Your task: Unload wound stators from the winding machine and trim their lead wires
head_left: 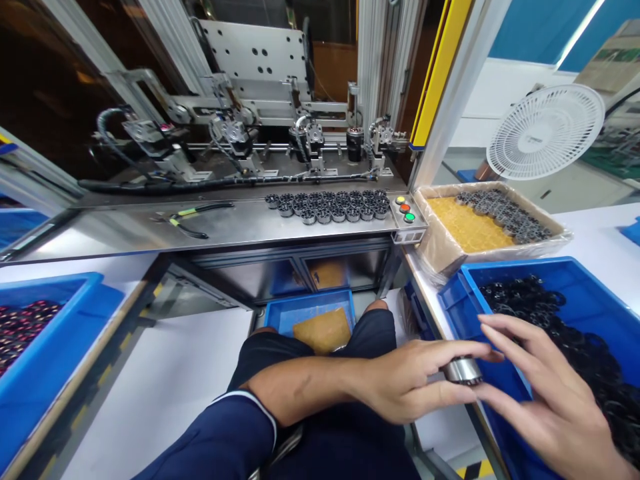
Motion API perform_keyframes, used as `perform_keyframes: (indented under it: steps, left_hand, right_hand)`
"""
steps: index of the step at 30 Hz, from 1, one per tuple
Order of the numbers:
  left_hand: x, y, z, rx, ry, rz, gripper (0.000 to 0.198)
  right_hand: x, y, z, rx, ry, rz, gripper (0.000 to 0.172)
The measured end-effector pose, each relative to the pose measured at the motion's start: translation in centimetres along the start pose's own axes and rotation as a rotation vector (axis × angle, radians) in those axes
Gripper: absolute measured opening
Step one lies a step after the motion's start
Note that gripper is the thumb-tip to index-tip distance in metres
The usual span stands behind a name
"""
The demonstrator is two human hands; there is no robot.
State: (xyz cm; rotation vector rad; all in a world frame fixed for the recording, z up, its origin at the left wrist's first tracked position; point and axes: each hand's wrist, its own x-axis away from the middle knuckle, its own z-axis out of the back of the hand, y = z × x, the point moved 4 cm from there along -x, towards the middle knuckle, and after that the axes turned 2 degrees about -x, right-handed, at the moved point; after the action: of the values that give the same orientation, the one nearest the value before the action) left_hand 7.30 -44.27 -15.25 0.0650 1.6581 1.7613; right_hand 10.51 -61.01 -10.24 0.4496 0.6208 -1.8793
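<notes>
My left hand [407, 380] reaches across to the right and pinches a short silver metal ring [463, 371] with a dark toothed edge between thumb and fingers. Close against it from the other side is my right hand [550, 393], its fingers and thumb spread apart around the ring's right side. The right thumb tip lies near the ring's lower edge; whether it touches is unclear. Beneath both hands stands a blue bin [520, 270] holding many loose black ring parts [585, 340].
Rows of similar rings [335, 205] line the steel ledge beside cutting pliers [193, 219] and a button box [409, 217]. Machine fixtures [310, 137] stand behind. Right: a carton [440, 250] of rings and a white fan [545, 133]. Left: a blue bin [87, 287] of reddish parts.
</notes>
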Motion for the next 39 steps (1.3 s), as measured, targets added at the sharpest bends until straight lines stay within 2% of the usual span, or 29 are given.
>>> perform_keyframes:
  steps: [3, 7, 11, 15, 18, 21, 23, 27, 30, 35, 39]
  left_hand:
    - [0.0, 0.3, 0.0, -0.096, -0.03, -0.046, 0.058]
    - [0.1, 0.0, -0.4, -0.083, -0.038, -0.08, 0.057]
    - [0.1, -0.4, -0.4, -0.047, 0.027, -0.109, 0.052]
    - [0.1, -0.5, 0.2, 0.032, 0.09, -0.18, 0.048]
    - [0.2, -0.8, 0.2, 0.152, 0.065, -0.218, 0.045]
    - [0.5, -1.8, -0.6, 0.452, 0.023, -0.126, 0.044]
    - [0.8, -2.4, -1.0, 0.622, 0.061, -0.034, 0.042]
    - [1.2, -2.7, -1.4, 0.738, 0.104, 0.068, 0.037]
    - [1.2, -2.7, -1.0, 0.642, 0.129, 0.021, 0.034]
    - [1.1, -3.0, 0.0, 0.267, 0.228, -0.178, 0.027]
    - [1.0, -3.6, -0.3, 0.271, 0.27, -0.203, 0.026]
  right_hand:
    - [-0.4, 0.1, 0.2, -0.092, -0.047, 0.002, 0.036]
    - [-0.5, -0.4, 0.1, -0.093, -0.014, -0.001, 0.026]
    - [-0.4, -1.0, 0.1, -0.077, 0.03, -0.015, 0.021]
    - [-0.4, -1.2, 0.3, -0.091, 0.016, -0.045, 0.03]
    - [-0.4, -1.3, 0.5, -0.096, 0.002, -0.051, 0.033]
    - [-0.3, -1.5, 0.5, -0.085, 0.024, -0.062, 0.032]
    - [-0.4, -1.6, 0.4, -0.08, 0.036, -0.059, 0.032]
    - [-0.5, -2.3, 0.2, -0.09, 0.029, -0.02, 0.027]
    - [0.0, -2.5, -0.2, -0.125, 0.012, -0.022, 0.028]
    - [1.1, -2.5, -0.8, -0.099, 0.011, 0.022, 0.035]
    - [1.0, -2.5, -1.0, -0.078, 0.013, -0.007, 0.032]
